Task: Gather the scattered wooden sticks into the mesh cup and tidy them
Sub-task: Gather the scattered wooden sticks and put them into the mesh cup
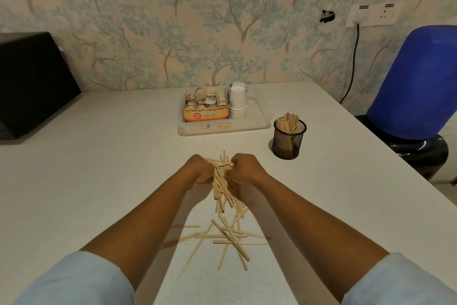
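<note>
left hand point(200, 168): fingers curled round one side of a stick bundle point(223, 181)
right hand point(243, 168): grips the bundle's other side
loose sticks point(228, 236): scattered on the table point(99, 181), nearer the person than the hands
mesh cup point(288, 140): upright, right of hands, apart, some sticks inside
tray point(222, 126): behind, holds tea box, paper cups

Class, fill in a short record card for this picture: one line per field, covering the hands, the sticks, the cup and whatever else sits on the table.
left hand: grips the bundle of sticks from its left
right hand: grips the same bundle from its right
loose sticks: scattered on the table, nearer the person than the hands
mesh cup: black, upright, right of the hands, already holding some sticks
tray: behind the hands, holds a tea box and stacked paper cups
</note>
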Demonstrator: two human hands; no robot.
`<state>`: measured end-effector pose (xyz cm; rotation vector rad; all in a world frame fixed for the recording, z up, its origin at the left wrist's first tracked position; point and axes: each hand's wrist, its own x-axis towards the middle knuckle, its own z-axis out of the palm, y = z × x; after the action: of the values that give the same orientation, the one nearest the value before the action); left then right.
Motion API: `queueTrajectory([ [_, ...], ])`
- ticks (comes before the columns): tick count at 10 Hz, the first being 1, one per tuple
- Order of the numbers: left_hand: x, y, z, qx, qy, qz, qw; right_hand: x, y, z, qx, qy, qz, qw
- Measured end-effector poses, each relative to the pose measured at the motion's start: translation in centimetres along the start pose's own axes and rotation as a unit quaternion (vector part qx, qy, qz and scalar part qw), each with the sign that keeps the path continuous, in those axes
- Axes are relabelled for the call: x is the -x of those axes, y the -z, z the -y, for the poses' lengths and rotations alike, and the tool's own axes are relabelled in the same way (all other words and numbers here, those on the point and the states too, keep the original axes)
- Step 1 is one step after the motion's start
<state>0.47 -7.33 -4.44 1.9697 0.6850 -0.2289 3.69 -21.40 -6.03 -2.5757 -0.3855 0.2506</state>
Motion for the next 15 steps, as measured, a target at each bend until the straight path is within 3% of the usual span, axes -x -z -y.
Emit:
queueTrajectory([
  [1,-0.5,0.5,0.5,-0.036,-0.005,-0.026,0.999,-0.1,0.2,-0.3,0.040,-0.043,-0.024,0.998],
  [2,-0.6,0.7,0.6,-0.074,0.005,-0.006,0.997,-0.2,0.2,-0.1,0.063,-0.099,0.015,0.993],
  [3,-0.4,0.3,-0.2,-0.072,-0.007,0.028,0.997,-0.5,0.1,1.1,0.038,-0.080,0.044,0.995],
  [4,0.4,0.2,-1.2,-0.168,-0.039,0.025,0.985,-0.7,0.3,2.3,0.034,-0.051,0.063,0.996],
  [5,-1.0,0.2,-1.0,-0.040,-0.015,0.031,0.999,-1.2,0.9,2.2,0.038,-0.044,0.059,0.997],
  [6,-1.5,0.4,-0.4,0.126,-0.003,-0.009,0.992,-1.3,1.3,1.8,0.044,-0.054,0.052,0.996],
  [7,-2.2,0.4,-0.9,0.137,0.024,-0.021,0.990,-1.1,1.0,2.1,0.076,-0.060,0.087,0.992],
  [8,-0.6,-0.1,-1.3,-0.012,0.015,-0.008,1.000,-1.0,0.3,2.9,0.107,-0.054,0.096,0.988],
  [9,-0.5,-0.4,-1.5,-0.090,-0.012,-0.004,0.996,-1.0,-0.3,3.3,0.093,-0.055,0.053,0.993],
  [10,-0.5,-0.4,-1.6,0.059,0.030,0.036,0.997,-1.0,-0.4,3.6,0.079,-0.063,0.020,0.995],
  [12,-0.2,-0.3,-1.2,0.031,0.015,0.048,0.998,-1.5,0.0,3.6,0.084,-0.070,-0.006,0.994],
  [13,-1.1,-0.4,-0.4,-0.014,0.007,0.015,1.000,-1.6,0.5,3.1,0.063,-0.079,-0.011,0.995],
  [15,-2.1,-0.6,0.0,0.037,0.013,-0.103,0.994,-2.1,1.9,2.1,-0.008,-0.078,0.018,0.997],
])
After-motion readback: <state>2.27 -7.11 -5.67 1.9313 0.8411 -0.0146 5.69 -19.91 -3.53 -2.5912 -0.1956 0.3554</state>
